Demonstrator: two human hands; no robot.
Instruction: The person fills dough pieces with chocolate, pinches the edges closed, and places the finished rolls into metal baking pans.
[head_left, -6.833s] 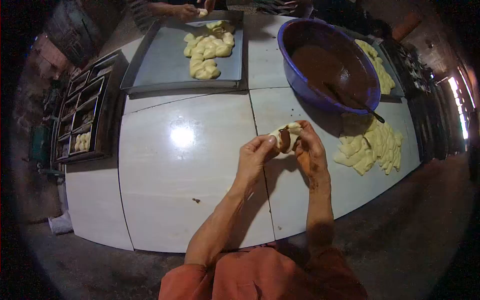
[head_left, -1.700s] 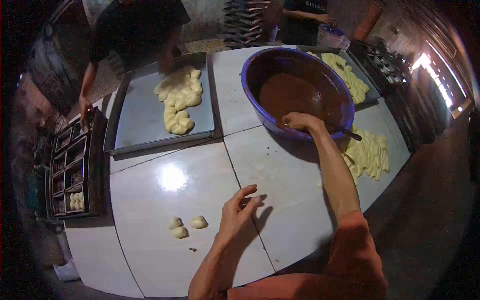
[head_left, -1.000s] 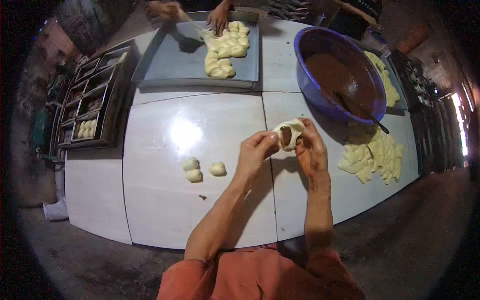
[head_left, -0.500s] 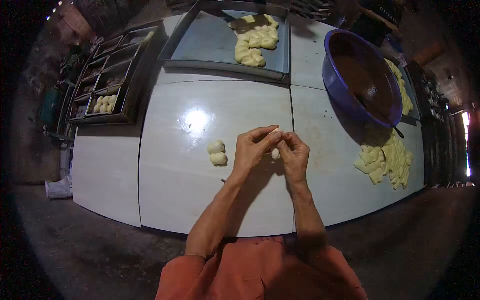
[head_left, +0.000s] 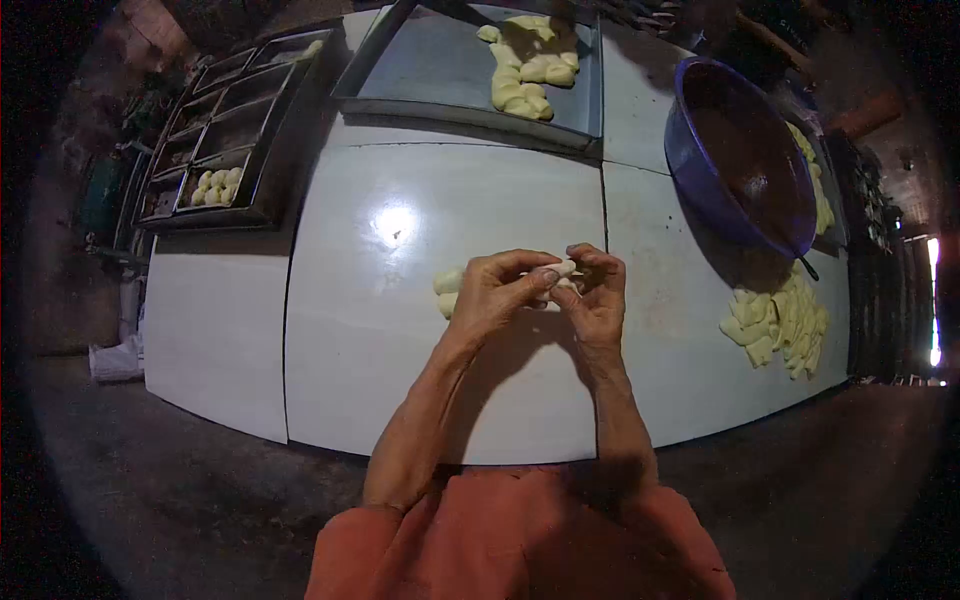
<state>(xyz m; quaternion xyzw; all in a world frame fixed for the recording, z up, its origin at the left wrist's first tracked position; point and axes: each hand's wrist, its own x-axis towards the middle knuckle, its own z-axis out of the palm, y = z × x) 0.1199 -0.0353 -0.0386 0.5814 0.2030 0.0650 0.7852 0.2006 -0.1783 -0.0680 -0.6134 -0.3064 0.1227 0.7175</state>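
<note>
A small piece of pale dough (head_left: 562, 276) is pinched between my two hands above the white table. My left hand (head_left: 502, 292) has thumb and fingers closed on its left side. On the other side, my right hand (head_left: 597, 297) grips it with thumb and bent fingers; part of the dough is hidden by the fingers. Beside my left hand lie two dough balls (head_left: 446, 292) on the table, partly covered by that hand. A flattened heap of dough pieces (head_left: 785, 325) rests to the right of my right hand, apart from it.
A metal tray (head_left: 430, 100) with dough pieces (head_left: 535, 65) stands at the back. At left is a divided baking pan (head_left: 262, 165), with dough balls (head_left: 215, 187) in one compartment. A large purple basin (head_left: 690, 175) holds something brown at right, near another tray of dough.
My hands have spread slightly apart, showing more of the dough between the fingers. The view has shifted, and my left hand now overlaps the two dough balls.
</note>
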